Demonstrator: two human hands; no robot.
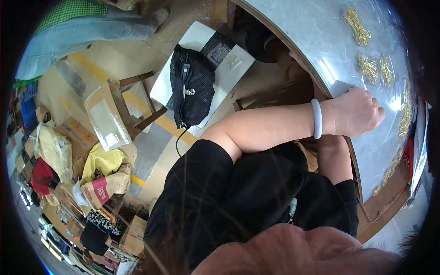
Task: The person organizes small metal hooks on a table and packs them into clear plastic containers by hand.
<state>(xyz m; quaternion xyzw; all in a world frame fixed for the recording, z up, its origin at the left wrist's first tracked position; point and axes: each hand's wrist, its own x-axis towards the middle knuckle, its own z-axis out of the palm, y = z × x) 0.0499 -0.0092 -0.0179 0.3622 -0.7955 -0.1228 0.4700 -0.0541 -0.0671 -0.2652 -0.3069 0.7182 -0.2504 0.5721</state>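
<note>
My left hand (357, 112) is closed in a fist over the edge of the grey table (302, 18), back of the hand up. Its curled fingers hide whatever they may hold. A pale bangle (316, 119) circles that wrist. The left forearm crosses over my right forearm (333, 153), and my right hand is hidden beneath it. Beyond the left fist lies a long strip of gold-coloured thin pieces (405, 110). Small gold bundles (367, 68) and a larger gold bundle (356, 27) rest farther up the tabletop.
A black mesh bag (195, 87) lies on a white box (233, 64), with a cable hanging down. Left of it stand a wooden stool (149, 98) and a cardboard box (107, 114). Sacks (105, 183) and cartons fill the lower left. Another person's legs (91, 34) show at upper left.
</note>
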